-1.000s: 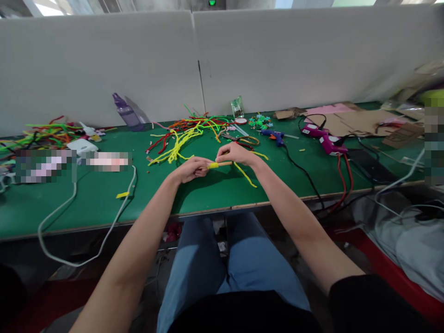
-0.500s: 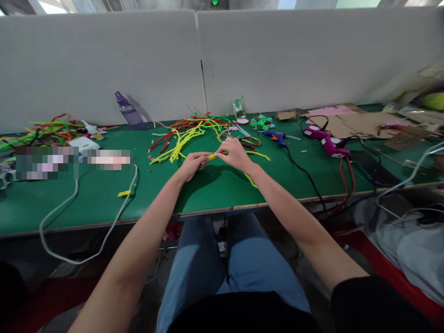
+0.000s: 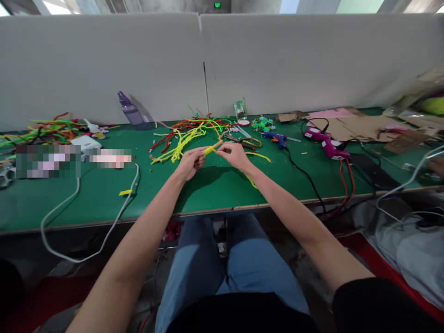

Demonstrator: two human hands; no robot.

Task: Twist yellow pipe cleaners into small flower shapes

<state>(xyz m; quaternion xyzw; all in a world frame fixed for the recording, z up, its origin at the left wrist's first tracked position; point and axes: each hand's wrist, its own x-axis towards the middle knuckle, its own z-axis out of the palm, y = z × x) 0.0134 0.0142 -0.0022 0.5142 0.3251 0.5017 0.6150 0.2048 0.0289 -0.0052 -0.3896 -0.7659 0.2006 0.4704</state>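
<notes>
My left hand is closed around one end of a thin wooden stick that has a yellow pipe cleaner coiled round it. My right hand pinches the loose part of that yellow pipe cleaner beside the stick, and its tail trails down over the green table. Both hands hover just above the table, in front of a heap of coloured pipe cleaners.
Glue guns, one blue and two magenta, lie to the right with cables running off the table edge. A purple bottle, a white cable, cardboard sheets and a white partition wall behind. Another person's hand shows at far right.
The stick has tilted from level to pointing up and away. Both hands lifted slightly, and my right hand has moved in closer to the stick.
</notes>
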